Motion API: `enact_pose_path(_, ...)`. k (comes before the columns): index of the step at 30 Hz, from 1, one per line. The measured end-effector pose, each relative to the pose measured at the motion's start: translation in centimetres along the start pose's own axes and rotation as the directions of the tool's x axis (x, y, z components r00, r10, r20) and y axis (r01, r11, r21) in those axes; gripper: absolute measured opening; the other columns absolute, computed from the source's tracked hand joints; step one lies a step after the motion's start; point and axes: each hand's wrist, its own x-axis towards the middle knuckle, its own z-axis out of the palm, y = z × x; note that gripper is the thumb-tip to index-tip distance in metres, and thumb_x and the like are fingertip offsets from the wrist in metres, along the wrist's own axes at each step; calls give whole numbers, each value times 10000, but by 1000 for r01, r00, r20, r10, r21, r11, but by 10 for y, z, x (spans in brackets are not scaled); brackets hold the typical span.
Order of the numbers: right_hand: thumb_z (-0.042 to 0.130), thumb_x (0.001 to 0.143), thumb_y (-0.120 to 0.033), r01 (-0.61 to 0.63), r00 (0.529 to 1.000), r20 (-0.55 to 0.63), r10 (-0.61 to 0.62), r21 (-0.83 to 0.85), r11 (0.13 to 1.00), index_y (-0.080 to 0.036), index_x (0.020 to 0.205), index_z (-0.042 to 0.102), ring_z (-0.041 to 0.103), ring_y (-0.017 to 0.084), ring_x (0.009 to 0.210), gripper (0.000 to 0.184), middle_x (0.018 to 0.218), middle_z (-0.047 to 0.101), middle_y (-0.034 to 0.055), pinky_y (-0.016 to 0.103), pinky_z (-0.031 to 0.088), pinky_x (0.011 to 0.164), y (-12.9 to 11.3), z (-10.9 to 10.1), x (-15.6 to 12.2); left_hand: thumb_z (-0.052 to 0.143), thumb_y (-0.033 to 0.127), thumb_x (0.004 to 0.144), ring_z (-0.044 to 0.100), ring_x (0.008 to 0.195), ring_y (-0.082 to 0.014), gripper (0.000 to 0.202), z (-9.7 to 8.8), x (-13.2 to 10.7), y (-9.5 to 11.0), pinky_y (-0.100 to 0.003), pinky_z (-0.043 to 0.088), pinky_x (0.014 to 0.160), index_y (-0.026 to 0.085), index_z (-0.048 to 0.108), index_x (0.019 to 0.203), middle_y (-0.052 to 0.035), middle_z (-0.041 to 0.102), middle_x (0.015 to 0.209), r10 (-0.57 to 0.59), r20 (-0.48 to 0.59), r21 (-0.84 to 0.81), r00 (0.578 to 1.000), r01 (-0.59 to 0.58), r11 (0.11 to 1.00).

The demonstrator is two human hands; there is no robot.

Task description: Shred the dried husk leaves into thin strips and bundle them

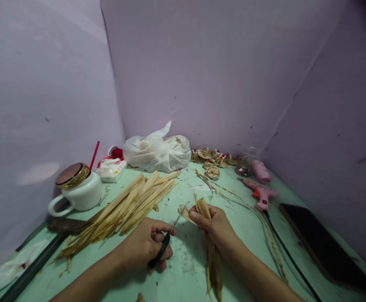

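My left hand (147, 245) is closed round the black handles of a pair of scissors (170, 237), whose thin blades point up and right toward a bundle of dried leaf strips (203, 209). My right hand (216, 226) grips that bundle near its top; the strips' long ends trail down past my wrist toward the table's near edge. The blade tips touch or nearly touch a short strip sticking out to the bundle's left. A pile of long dried strips (129, 207) lies on the green table (186, 272) just beyond my left hand.
A white mug with a gold lid (77, 188) stands at the left, a hammer (61, 226) by it. A white plastic bag (158, 151) and woven straw pieces (213, 161) lie at the back. A pink glue gun (260, 195) with black cord and a dark phone (315, 239) lie right.
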Motion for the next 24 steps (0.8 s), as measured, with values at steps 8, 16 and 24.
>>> enact_pose_path(8,718,508,-381,-50,999,17,49,37,998,-136,643,573,301,56,428,315,454,420,-64,219,208,438,-6,2,-4,597,129,524,594,455,-148,380,0,-2,2,-185,399,336,127,551,901,-42,650,648,8,44,-80,999,-4,997)
enact_pose_path(16,743,501,-402,-65,996,64,63,30,997,-126,627,576,325,58,455,346,476,435,-50,216,223,452,-6,2,-3,562,131,524,591,444,-152,356,0,-2,6,-182,379,327,136,549,880,-48,652,631,-13,35,-88,999,17,996)
enact_pose_path(24,740,571,-415,-102,994,63,90,226,969,-154,923,550,212,24,402,478,495,339,-96,176,128,379,-1,-1,-2,516,184,690,642,796,-246,344,-34,9,3,-316,454,645,194,594,1025,-84,686,851,487,-495,722,720,29,691)
